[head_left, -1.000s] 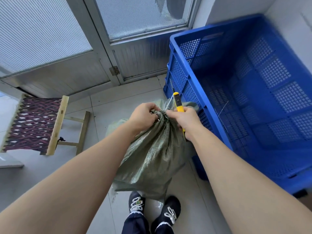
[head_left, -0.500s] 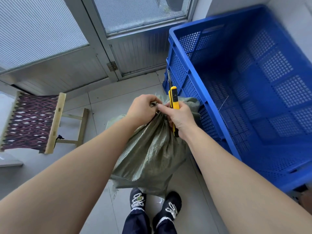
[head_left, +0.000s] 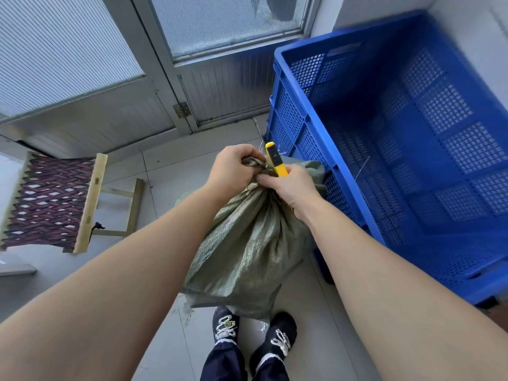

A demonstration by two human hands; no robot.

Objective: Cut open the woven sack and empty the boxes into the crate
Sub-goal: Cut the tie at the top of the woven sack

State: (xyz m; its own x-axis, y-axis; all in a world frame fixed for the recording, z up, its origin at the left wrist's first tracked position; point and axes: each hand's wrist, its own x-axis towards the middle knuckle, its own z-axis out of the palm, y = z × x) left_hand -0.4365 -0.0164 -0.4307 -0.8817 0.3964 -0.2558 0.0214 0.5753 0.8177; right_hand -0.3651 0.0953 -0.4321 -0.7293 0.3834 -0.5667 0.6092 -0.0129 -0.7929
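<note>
Left fingers (head_left: 248,155): curled tight round the twisted neck of the grey-green woven plastic sack (head_left: 247,243), pinching the bunched top shut and holding it up.
Right fingers (head_left: 268,178): wrapped round the yellow plastic utility knife (head_left: 275,160), the index finger stretched forward onto the gathered neck; the blade end points up and away, and I cannot tell whether the blade is out.
Left hand (head_left: 232,167): sits just beside the right hand (head_left: 292,189), both on the neck, nearly touching.
Sack position: stands on the pale tiled floor (head_left: 170,166) in front of the person's dark laced shoes (head_left: 254,329), its top leaning against the near wall of the big blue perforated plastic crate (head_left: 310,133).
Crate: open-topped; no boxes show inside it.
Step in hand: I'd judge it to be cutting the tie or neck.
Doing it well: keep the neck taut with the left hand, cut just below the knot, stroke away from the left fingers and the forearms, shallow enough to spare the boxes inside, which I cannot see.
Risk: the hands are so close that a slip could reach a knuckle.
Off to the side: a wooden-framed woven stool (head_left: 52,202), well apart.
</note>
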